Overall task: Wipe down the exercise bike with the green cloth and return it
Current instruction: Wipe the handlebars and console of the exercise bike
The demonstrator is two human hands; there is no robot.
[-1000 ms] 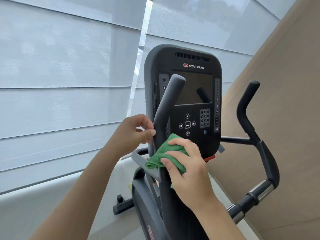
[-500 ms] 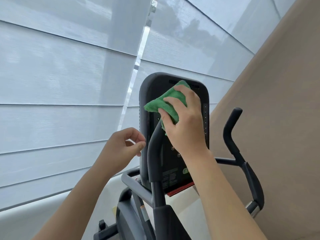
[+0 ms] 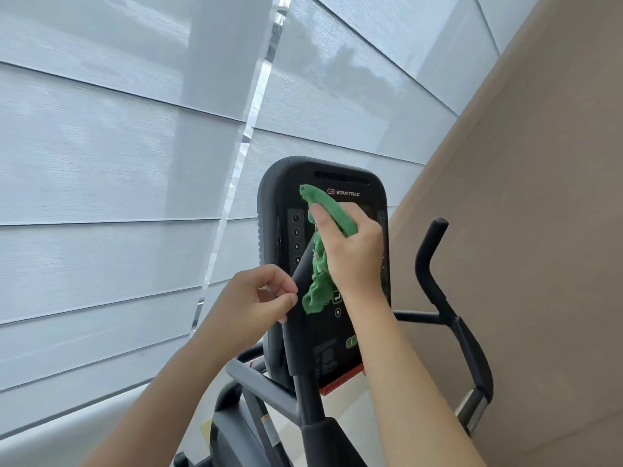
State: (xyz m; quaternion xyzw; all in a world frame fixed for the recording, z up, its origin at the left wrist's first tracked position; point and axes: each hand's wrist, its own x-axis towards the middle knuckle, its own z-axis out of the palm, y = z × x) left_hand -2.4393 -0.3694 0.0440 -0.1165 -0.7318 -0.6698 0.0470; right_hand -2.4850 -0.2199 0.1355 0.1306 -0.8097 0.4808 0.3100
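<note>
The exercise bike's black console (image 3: 340, 352) stands upright in front of me, marked STAR TRAC. My right hand (image 3: 350, 254) grips the green cloth (image 3: 332, 210) against the console's screen; a loose end of the cloth hangs down below my palm. The hand and cloth hide most of the screen. My left hand (image 3: 256, 301) hovers at the console's left edge with fingers loosely curled, thumb and forefinger close together by the left handlebar (image 3: 300, 315), holding nothing that I can see. The right handlebar (image 3: 435, 264) rises at the right.
Pale window blinds (image 3: 118, 197) fill the left and the background. A beige wall (image 3: 539, 230) runs close along the right side of the bike. A white sill or ledge lies below the blinds, behind the bike's frame.
My right hand has carried the cloth up from the left handlebar to the console's top, then slid it a little down over the screen. The left hand has let go of the console's edge.
</note>
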